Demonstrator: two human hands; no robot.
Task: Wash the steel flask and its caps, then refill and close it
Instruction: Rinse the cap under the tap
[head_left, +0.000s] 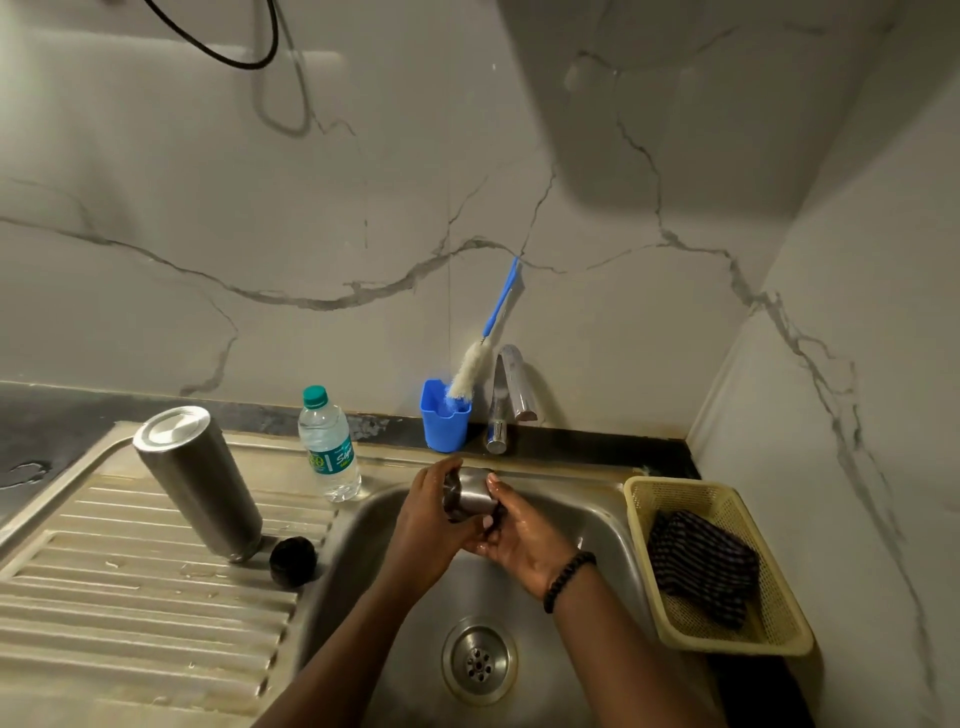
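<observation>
Two hands are working together here: we are holding the steel cap (470, 493) over the sink (597, 525), our left hand (428, 525) curled round its side, our right hand (519, 540) cradling it from below, fingers wrapped about its lower rim. Wet and smooth, it is probably feeling light, stiff and slippery, so gripping the rim seems wisest. Left of our fingers, the steel flask (200, 480) is standing inverted beside a dark cap (292, 561). Whether the tap (501, 400) is running, we cannot tell.

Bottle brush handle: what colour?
Blue, with white bristles; the bottle brush stands in a blue holder by the tap. Head view, the only one.
</observation>
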